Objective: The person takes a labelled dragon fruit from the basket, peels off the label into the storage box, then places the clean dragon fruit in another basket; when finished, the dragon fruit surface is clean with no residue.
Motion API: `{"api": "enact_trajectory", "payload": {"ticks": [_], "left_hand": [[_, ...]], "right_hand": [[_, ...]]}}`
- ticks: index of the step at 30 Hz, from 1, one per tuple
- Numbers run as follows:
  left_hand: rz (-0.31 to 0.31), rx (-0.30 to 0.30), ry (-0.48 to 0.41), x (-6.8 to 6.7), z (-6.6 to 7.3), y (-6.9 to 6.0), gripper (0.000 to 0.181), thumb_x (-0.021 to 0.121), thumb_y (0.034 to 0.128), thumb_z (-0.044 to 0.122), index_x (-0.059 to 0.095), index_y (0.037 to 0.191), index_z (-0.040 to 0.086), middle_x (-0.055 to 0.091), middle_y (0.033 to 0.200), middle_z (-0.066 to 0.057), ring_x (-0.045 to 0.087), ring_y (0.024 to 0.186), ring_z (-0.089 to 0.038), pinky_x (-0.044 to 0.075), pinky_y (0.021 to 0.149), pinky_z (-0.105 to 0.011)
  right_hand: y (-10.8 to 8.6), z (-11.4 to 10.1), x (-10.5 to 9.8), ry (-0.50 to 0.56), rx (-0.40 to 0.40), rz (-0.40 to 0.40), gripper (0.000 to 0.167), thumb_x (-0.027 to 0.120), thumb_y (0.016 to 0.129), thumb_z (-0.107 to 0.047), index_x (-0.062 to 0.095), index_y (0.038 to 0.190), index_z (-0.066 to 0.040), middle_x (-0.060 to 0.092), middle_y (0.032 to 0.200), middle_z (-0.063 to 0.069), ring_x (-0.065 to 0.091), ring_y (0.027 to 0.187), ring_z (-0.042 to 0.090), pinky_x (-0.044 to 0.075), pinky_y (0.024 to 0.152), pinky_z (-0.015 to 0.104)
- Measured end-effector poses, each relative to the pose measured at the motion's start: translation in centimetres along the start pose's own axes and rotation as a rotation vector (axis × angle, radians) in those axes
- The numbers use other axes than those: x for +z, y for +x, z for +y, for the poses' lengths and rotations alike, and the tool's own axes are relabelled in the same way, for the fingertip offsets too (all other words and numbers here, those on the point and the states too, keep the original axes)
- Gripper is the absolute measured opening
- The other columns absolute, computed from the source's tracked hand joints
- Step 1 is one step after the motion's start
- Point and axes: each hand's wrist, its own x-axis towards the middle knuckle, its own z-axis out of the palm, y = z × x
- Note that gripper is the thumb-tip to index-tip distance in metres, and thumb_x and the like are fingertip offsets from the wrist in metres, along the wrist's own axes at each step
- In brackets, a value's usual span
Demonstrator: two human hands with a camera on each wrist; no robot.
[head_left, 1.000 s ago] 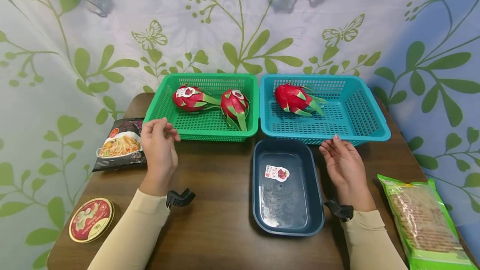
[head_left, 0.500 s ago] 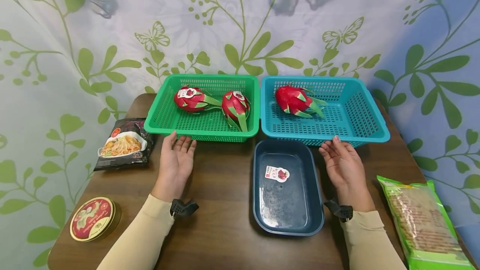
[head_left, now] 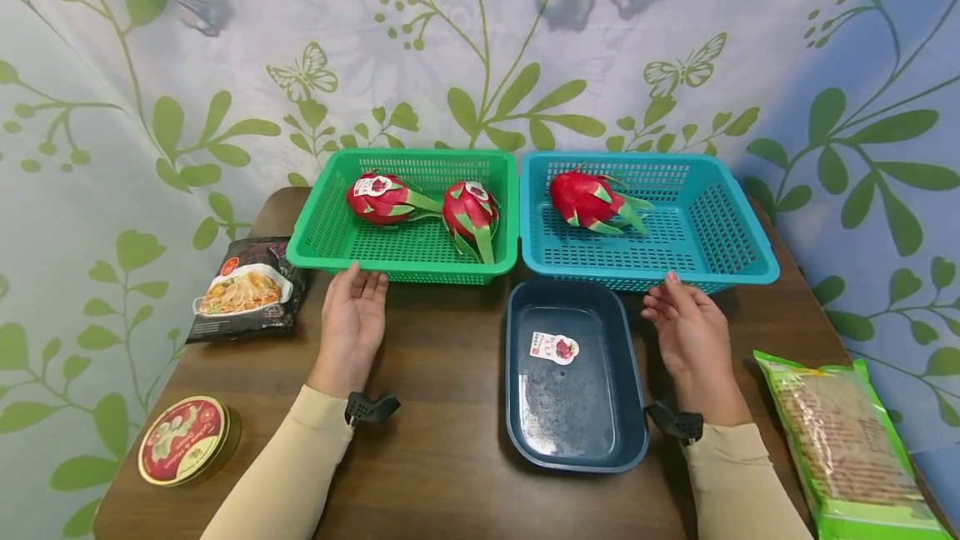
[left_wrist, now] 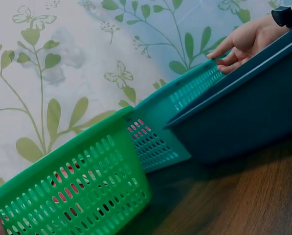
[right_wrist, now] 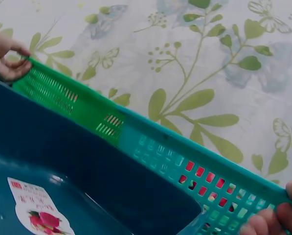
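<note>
My left hand, palm up, holds the front rim of a green plastic basket, thumb at the rim and fingers at its underside. The right hand does likewise at the front rim of a blue plastic basket, its fingers curled below the edge. Two red dragon fruits lie in the green basket: one labelled on the left, one on the right. A single dragon fruit lies in the blue one. Between the hands stands a dark blue tub with a dragon fruit sticker.
A black noodle packet lies at the left, with a round red tin nearer me. At the right edge lies a green-edged clear packet. A leaf-patterned cloth hangs close behind the baskets on the brown table.
My left hand has moved right from beside the noodle packet, turned palm up and come to the green basket's front rim. The right hand stays at the blue basket's rim.
</note>
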Motion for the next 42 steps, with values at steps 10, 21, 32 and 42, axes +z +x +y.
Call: {"api": "enact_trajectory", "payload": {"ticks": [10,21,32,42], "left_hand": [[-0.003,-0.019,-0.053,-0.2,-0.1,0.2,0.015,0.062,0.1068,0.006,0.048,0.109,0.005,0.056,0.102,-0.013,0.059,0.093,-0.026,0.055,0.094,-0.035],[0.004,-0.002,-0.066,-0.7,0.4,0.1,0.02,0.065,0.1055,0.006,0.046,0.11,0.007,0.056,0.102,-0.013,0.059,0.094,-0.026,0.055,0.095,-0.035],[-0.012,-0.002,-0.056,-0.8,-0.1,0.1,0.015,0.064,0.1061,0.007,0.05,0.104,0.006,0.057,0.1,-0.013,0.061,0.093,-0.025,0.056,0.092,-0.034],[-0.014,0.012,-0.038,-0.9,-0.2,0.4,0.015,0.066,0.105,0.007,0.052,0.102,0.005,0.06,0.097,-0.013,0.061,0.092,-0.026,0.057,0.091,-0.035]], "right_hand": [[-3.3,-2.9,3.3,-0.71,-0.376,-0.028,0.045,0.074,0.1,-0.04,0.071,0.096,0.005,0.069,0.086,0.014,0.059,0.066,0.023,0.051,0.054,0.023],[-0.1,-3.5,16.2,-1.189,-0.698,-0.717,0.028,0.075,0.101,-0.029,0.072,0.113,-0.004,0.072,0.096,0.005,0.067,0.083,0.021,0.056,0.074,0.042],[4.6,2.8,29.1,-1.528,-0.527,-1.13,0.055,0.069,0.104,-0.041,0.057,0.139,-0.001,0.062,0.135,0.015,0.059,0.122,0.027,0.05,0.102,0.041],[6.8,9.6,35.8,-1.687,-0.366,-1.141,0.088,0.066,0.101,-0.055,0.028,0.164,-0.007,0.032,0.166,0.015,0.028,0.153,0.03,0.032,0.119,0.043]]}}
